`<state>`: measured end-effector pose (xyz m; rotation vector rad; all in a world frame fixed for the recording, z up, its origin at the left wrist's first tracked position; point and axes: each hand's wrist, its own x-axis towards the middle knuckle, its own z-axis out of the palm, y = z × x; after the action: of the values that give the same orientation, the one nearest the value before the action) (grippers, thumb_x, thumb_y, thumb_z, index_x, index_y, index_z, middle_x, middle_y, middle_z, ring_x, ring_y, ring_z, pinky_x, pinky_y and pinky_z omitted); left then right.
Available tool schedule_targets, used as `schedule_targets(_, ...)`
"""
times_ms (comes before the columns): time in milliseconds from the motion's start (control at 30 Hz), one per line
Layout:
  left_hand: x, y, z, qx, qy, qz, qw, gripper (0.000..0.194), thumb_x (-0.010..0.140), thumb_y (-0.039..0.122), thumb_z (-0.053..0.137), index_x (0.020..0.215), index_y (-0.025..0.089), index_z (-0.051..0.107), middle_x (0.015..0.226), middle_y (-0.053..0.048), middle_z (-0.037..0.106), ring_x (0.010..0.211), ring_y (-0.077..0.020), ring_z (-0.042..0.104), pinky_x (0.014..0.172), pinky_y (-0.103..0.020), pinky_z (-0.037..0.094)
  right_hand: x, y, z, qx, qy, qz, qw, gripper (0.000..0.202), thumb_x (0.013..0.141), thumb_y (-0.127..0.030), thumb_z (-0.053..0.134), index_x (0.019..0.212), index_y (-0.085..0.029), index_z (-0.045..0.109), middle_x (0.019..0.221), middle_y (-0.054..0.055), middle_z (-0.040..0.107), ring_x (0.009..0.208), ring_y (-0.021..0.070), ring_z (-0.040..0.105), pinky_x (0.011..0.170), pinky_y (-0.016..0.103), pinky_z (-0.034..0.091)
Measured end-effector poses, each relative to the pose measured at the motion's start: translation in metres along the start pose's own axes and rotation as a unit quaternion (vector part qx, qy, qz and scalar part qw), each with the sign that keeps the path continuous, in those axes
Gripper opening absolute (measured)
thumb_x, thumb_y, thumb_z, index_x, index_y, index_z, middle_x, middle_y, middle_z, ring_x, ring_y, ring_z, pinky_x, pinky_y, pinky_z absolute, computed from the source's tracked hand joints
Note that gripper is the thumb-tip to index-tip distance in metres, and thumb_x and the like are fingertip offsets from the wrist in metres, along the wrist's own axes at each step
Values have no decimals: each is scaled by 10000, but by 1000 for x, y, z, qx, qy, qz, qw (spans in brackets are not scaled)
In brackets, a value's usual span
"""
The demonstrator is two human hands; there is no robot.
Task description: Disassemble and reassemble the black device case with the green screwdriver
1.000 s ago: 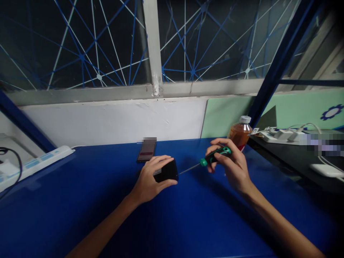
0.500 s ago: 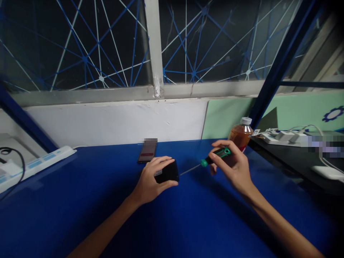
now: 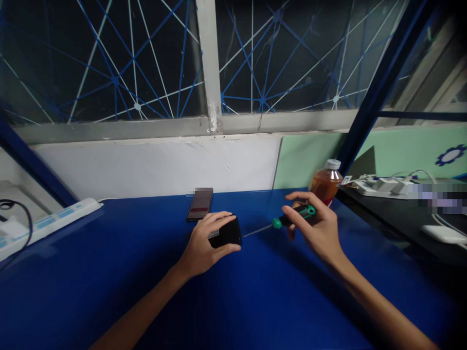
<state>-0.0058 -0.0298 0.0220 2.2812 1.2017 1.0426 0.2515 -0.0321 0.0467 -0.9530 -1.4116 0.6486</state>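
Fingers and thumb of my left hand (image 3: 205, 244) clasp a flat black box-shaped device (image 3: 229, 232) with a pale label, its right edge facing the other hand. A screwdriver (image 3: 297, 215) with a green and black handle lies in my right hand (image 3: 318, 226), between thumb and fingers. Its thin shaft points left, and the tip is at the device's right edge; whether it touches or sits in a screw is too small to tell. Just behind my left hand a phone (image 3: 200, 204) lies on the blue tabletop (image 3: 233, 296).
Behind my right hand stands a bottle of amber drink (image 3: 326, 181) with a white cap. A white power strip (image 3: 54, 224) lies at the left. On a black surface at the right are another power strip (image 3: 386, 185), cables and a white adapter (image 3: 443, 234).
The screwdriver handle has turned a little in my right hand, and the fingers have shifted slightly. My left hand and the black device stay nearly in place.
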Motion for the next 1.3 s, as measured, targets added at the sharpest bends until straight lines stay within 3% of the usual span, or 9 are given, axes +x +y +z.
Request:
schedule_targets(200, 0, -2, 1, 3, 4, 0, 1000, 532, 717, 432, 724, 1216, 323, 577, 1275, -34, 566, 1186, -302, 497, 1008, -541, 396, 3, 2, -1, 95, -78, 3, 992, 317, 839, -316, 599, 1103, -233, 447, 839, 1, 597, 481, 112, 592, 445, 266, 507)
schedule_targets(367, 0, 0, 0, 11, 3, 1, 1000, 529, 718, 438, 721, 1212, 314, 578, 1278, -45, 568, 1183, -304, 504, 1025, -562, 361, 2, 6, 1, 50, -11, 13, 999, 306, 787, -305, 681, 1017, -233, 493, 615, -65, 549, 352, 112, 540, 324, 232, 430)
schedule_targets(433, 0, 0, -1, 9, 4, 3, 1000, 531, 713, 436, 726, 1208, 307, 582, 1277, -51, 568, 1181, -305, 506, 1022, -559, 365, 2, 8, 0, 39, -19, 14, 999, 236, 830, -325, 632, 1006, -224, 512, 554, -69, 536, 364, 120, 550, 350, 235, 441)
schedule_targets(600, 1, 0, 0, 8, 5, 3, 1000, 525, 712, 425, 729, 1204, 307, 588, 1267, -57, 576, 1177, -308, 508, 1004, -556, 383, 4, 5, -2, 127, -86, 23, 988, 195, 861, -316, 580, 1004, -214, 496, 823, 20, 629, 536, 150, 634, 427, 266, 488)
schedule_targets(733, 0, -1, 0, 6, 9, 10, 1000, 524, 712, 422, 727, 1204, 306, 588, 1271, -57, 572, 1179, -311, 505, 1011, -563, 373, 4, 4, 0, 52, -22, 14, 998, 198, 795, -300, 668, 891, -205, 523, 632, -45, 557, 408, 102, 555, 385, 229, 448)
schedule_targets(800, 0, -1, 0, 6, 9, 7, 1000, 522, 717, 426, 725, 1205, 306, 585, 1277, -55, 567, 1184, -307, 501, 1020, -558, 364, 3, 5, 0, 16, 7, 1, 1000, 206, 788, -308, 671, 909, -207, 537, 641, -47, 548, 405, 96, 551, 395, 229, 452)
schedule_targets(1000, 0, -1, 1, 13, 8, -2, 1000, 514, 723, 430, 723, 1203, 303, 588, 1274, -46, 569, 1185, -293, 502, 1014, -518, 390, 3, 7, 0, 105, -61, -15, 992, 249, 874, -306, 528, 1100, -231, 456, 831, 7, 608, 493, 120, 592, 484, 291, 508)
schedule_targets(1167, 1, 0, 1, 15, 8, -1, 1000, 514, 715, 433, 725, 1194, 304, 593, 1266, -48, 575, 1181, -301, 506, 1030, -552, 357, 3, 7, 0, 24, -3, 4, 1000, 214, 812, -311, 641, 971, -227, 526, 633, -52, 538, 401, 98, 533, 384, 234, 454)
schedule_targets(1300, 1, 1, 0, 14, 6, -7, 1000, 507, 720, 433, 722, 1196, 312, 593, 1278, -45, 566, 1187, -303, 499, 1017, -553, 371, 3, 7, 0, 57, -40, -6, 998, 189, 871, -325, 561, 1020, -222, 510, 678, -32, 566, 458, 110, 569, 439, 252, 474)
